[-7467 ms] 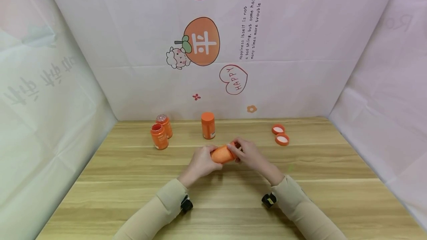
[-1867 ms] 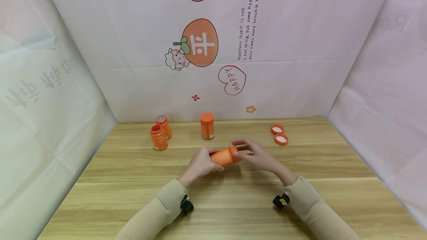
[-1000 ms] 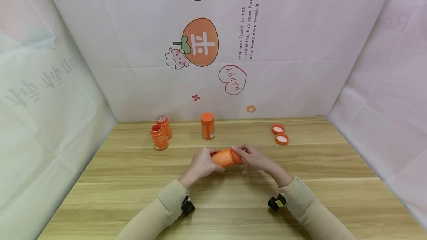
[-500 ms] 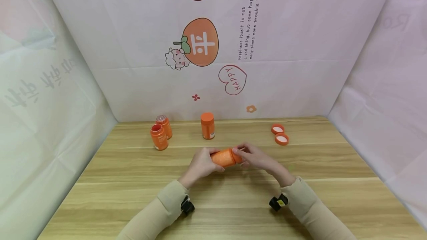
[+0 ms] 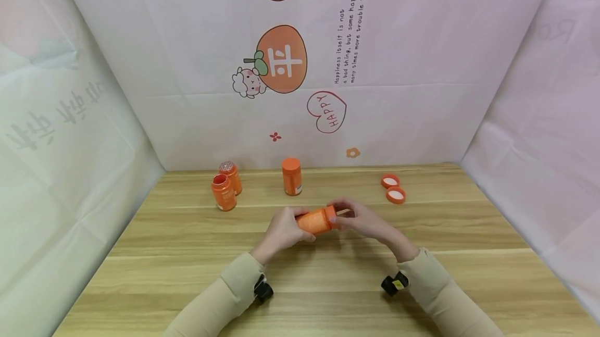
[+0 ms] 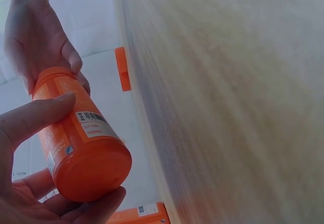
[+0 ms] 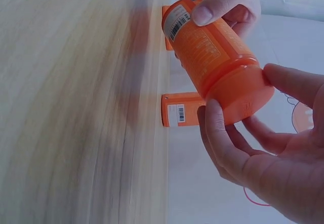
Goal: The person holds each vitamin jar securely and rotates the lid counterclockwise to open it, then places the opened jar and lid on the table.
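My left hand (image 5: 283, 228) grips an orange plastic bottle (image 5: 313, 221) around its body, tilted above the table with its capped end pointing right. Its thumb lies along the bottle's side in the left wrist view, by a white barcode label (image 6: 96, 124). The fingers of my right hand (image 5: 360, 220) are placed around the orange screw cap (image 5: 331, 217), thumb on one side and fingers on the other. In the right wrist view this cap (image 7: 240, 95) sits on the bottle's neck, with fingertips at its edge.
Two uncapped orange bottles (image 5: 224, 192) stand together at the back left, one with a silvery top. A capped orange bottle (image 5: 292, 178) is upright at the back middle. Two orange caps (image 5: 396, 195) lie white side up at the back right of the wooden table (image 5: 323, 295).
The left hand keeps its hold on the bottle. Over the last seconds the right hand has turned back and forth at the cap; since half a second ago its wrist swung slightly right, thumb lower.
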### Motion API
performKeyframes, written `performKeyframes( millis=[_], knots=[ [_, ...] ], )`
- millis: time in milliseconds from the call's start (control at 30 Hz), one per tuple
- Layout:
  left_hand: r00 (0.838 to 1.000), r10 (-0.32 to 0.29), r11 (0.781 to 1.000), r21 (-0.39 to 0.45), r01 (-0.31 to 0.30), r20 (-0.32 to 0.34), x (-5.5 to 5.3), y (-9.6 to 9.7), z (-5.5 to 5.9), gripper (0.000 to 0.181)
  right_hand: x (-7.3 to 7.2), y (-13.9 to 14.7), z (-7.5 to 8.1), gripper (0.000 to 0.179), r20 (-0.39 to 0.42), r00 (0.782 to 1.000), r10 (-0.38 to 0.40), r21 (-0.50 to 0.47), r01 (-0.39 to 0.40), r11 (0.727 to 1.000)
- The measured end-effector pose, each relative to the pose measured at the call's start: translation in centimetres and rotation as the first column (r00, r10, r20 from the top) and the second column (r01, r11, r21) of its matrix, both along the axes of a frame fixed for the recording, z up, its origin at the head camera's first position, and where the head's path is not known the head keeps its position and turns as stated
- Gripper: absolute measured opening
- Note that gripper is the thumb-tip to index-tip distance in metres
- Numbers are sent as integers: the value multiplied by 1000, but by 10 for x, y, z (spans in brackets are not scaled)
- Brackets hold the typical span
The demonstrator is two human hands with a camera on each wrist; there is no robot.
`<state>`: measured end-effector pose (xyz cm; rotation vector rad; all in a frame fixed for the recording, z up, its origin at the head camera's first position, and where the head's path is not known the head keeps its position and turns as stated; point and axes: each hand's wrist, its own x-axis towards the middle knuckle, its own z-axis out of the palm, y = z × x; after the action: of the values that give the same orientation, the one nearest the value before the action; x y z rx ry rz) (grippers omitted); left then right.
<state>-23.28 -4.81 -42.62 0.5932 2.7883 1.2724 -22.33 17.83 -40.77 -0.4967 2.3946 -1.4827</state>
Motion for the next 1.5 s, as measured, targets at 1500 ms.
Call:
performKeyframes(
  millis=[1500],
  knots=[
    [1000, 14, 1000, 7, -14, 23, -1, 0, -1, 58, -4, 5, -9, 42, -155, 988, 0, -70, -11, 997]
  ],
)
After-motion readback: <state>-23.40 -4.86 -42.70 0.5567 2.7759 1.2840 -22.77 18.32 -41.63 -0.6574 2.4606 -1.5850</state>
